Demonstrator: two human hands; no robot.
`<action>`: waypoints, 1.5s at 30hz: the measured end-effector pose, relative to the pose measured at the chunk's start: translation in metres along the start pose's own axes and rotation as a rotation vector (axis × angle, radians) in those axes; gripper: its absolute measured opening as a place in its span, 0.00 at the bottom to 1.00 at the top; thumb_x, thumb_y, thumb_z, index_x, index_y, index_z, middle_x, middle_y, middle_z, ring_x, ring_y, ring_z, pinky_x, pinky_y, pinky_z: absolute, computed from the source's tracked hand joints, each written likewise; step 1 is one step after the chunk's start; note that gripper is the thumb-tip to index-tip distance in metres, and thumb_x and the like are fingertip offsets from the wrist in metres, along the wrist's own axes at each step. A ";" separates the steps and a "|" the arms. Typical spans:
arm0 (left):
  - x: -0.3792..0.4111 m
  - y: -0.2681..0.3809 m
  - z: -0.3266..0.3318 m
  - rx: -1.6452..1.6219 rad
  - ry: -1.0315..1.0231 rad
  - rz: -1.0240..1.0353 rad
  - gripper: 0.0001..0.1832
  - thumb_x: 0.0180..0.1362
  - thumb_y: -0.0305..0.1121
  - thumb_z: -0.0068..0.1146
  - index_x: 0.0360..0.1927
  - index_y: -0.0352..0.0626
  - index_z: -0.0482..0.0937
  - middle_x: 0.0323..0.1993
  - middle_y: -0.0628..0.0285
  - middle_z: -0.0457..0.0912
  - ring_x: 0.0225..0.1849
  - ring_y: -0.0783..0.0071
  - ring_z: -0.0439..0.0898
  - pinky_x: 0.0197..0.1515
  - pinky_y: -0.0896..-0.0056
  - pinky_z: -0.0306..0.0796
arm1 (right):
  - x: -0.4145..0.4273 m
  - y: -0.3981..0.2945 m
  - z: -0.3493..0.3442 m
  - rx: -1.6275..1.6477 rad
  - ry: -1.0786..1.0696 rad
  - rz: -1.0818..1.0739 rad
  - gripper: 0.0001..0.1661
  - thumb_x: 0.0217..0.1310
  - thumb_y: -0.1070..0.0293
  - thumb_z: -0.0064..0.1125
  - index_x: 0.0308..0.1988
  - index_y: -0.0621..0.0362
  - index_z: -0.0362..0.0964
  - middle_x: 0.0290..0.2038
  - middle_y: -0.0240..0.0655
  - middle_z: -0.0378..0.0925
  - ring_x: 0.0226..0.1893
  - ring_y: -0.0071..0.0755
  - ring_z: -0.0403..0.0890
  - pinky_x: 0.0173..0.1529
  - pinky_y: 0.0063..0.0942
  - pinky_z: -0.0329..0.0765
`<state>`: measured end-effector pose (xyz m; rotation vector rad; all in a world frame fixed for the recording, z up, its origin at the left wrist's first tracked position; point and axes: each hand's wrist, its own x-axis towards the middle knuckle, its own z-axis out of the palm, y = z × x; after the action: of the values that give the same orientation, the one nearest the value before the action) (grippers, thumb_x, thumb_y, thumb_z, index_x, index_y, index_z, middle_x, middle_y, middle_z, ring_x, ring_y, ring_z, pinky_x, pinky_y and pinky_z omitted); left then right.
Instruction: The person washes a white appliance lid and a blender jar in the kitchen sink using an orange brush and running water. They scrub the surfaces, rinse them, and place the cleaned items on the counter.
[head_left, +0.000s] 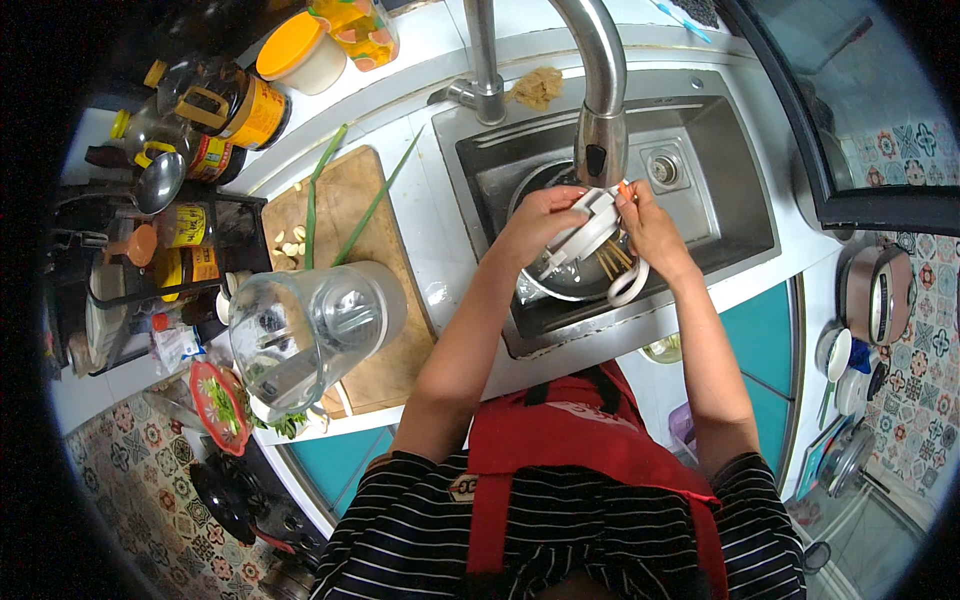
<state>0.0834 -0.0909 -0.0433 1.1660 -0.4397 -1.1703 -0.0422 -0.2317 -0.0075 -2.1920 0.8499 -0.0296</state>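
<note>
Over the sink's left part, my left hand (546, 221) grips a white plastic slotted part (589, 229), which looks like a grater or slicer piece. On its other side, my right hand (654, 229) holds its end near a small orange piece (624, 191). Below the hands a round metal pot or basin (536, 180) with water sits in the sink. Several thin wooden sticks (613, 259) and a white loop handle (628, 285) show under my right hand; what they belong to is partly hidden. The faucet's spray head (601, 150) hangs just above.
Left of the sink, a wooden cutting board (285, 202) carries scallion stalks (375, 199), garlic cloves (291, 246) and a large clear container (322, 330) lying over it. Bottles (255, 112) and a seasoning rack (232, 202) stand farther left. A sponge-like scrubber (537, 87) rests behind the sink.
</note>
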 end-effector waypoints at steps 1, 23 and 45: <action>-0.004 0.000 0.000 -0.006 -0.096 0.049 0.20 0.52 0.27 0.55 0.49 0.32 0.72 0.40 0.62 0.79 0.39 0.78 0.77 0.45 0.77 0.68 | -0.001 -0.002 -0.007 0.134 -0.095 0.051 0.16 0.66 0.55 0.41 0.41 0.54 0.67 0.21 0.32 0.71 0.16 0.27 0.72 0.20 0.26 0.67; 0.007 -0.031 -0.002 -0.554 0.030 -0.008 0.17 0.61 0.40 0.42 0.50 0.45 0.70 0.48 0.60 0.76 0.48 0.69 0.75 0.50 0.67 0.67 | 0.007 -0.073 -0.023 -0.531 -0.120 -0.074 0.18 0.58 0.57 0.49 0.40 0.58 0.75 0.31 0.50 0.78 0.34 0.53 0.79 0.40 0.43 0.74; 0.019 -0.027 0.001 -0.710 0.142 0.150 0.14 0.64 0.39 0.41 0.50 0.46 0.67 0.49 0.60 0.74 0.50 0.64 0.73 0.54 0.56 0.65 | -0.052 -0.044 0.019 -0.455 0.109 -0.240 0.27 0.53 0.74 0.45 0.53 0.39 0.66 0.36 0.40 0.74 0.31 0.46 0.80 0.32 0.38 0.77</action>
<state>0.0776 -0.1062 -0.0716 0.5781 0.0128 -0.9830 -0.0524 -0.1672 0.0208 -2.7339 0.6958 -0.0805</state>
